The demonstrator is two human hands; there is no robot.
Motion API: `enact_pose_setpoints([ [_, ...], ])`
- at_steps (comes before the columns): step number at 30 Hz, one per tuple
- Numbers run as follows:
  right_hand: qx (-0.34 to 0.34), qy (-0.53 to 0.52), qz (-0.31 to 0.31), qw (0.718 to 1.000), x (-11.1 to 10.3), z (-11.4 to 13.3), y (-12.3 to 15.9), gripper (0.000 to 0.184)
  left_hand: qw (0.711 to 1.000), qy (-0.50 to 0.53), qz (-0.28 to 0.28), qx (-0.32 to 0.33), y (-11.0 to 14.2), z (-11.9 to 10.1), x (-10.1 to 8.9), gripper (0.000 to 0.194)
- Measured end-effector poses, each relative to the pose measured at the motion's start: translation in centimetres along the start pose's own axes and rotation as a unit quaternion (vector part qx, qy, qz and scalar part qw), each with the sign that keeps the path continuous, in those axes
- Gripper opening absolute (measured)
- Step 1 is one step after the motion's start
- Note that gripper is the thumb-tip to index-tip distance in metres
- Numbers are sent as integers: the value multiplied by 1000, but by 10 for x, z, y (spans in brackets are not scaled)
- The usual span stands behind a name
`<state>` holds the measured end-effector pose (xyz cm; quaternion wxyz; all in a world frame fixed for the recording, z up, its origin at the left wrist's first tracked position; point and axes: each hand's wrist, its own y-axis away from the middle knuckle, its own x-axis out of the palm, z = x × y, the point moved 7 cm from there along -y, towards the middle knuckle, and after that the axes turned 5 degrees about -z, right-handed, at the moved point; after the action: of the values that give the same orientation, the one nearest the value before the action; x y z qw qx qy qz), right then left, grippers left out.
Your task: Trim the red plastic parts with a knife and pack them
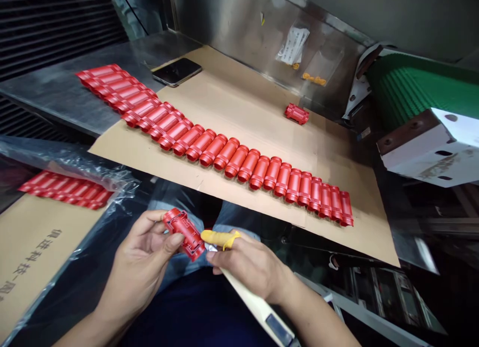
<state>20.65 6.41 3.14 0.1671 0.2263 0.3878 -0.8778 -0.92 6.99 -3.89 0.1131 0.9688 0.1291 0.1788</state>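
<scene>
My left hand (140, 257) grips a ribbed red plastic part (183, 232) between thumb and fingers. My right hand (247, 259) is shut around a cream-handled trimming tool (254, 307), and its small metal tip (211, 247) sits at the part's lower edge. A yellow finger cot (220, 238) covers my right index finger. Beyond my hands, a long curved row of matching red parts (239, 162) lies on a cardboard sheet (262, 97). One red part (297, 114) lies apart near the sheet's far edge.
A black smartphone (176, 71) lies at the cardboard's far left corner. More red parts (65, 189) sit in clear plastic film (67, 162) on a printed carton (33, 252) to the left. A green conveyor belt (415, 82) and white housing (430, 147) stand at right.
</scene>
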Motion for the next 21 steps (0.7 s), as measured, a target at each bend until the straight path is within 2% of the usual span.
enact_pose_setpoints([
  [2, -36, 54, 20, 998, 2, 8, -4, 14, 1000, -17, 6, -8, -1, 1, 0, 32],
  [3, -33, 40, 21, 998, 1, 11, -5, 14, 1000, -22, 8, -11, -1, 2, 0, 32],
  [6, 9, -121, 28, 992, 0, 20, -5, 10, 999, -30, 7, -9, -1, 3, -1, 33],
  [8, 34, -234, 42, 971, 2, 26, -2, 16, 999, -36, -3, 10, 0, 1, -5, 34],
  [10, 51, -286, 21, 957, 2, 27, 1, 20, 997, -54, -21, 45, 2, -2, -11, 36],
  [12, 85, -266, -48, 959, -3, 18, 5, 17, 992, -84, -35, 87, 5, -7, -15, 37],
  [14, 97, -172, -117, 973, -9, 9, 9, 12, 984, -113, -39, 133, 9, -13, -15, 36],
  [15, 89, -122, -133, 979, -11, 8, 11, 17, 980, -123, -37, 153, 11, -17, -14, 34],
  [17, 66, -65, -136, 986, -9, 9, 13, 28, 974, -132, -30, 184, 15, -22, -9, 32],
  [21, 73, -53, -129, 987, -7, 11, 14, 36, 971, -133, -20, 199, 18, -27, -3, 32],
])
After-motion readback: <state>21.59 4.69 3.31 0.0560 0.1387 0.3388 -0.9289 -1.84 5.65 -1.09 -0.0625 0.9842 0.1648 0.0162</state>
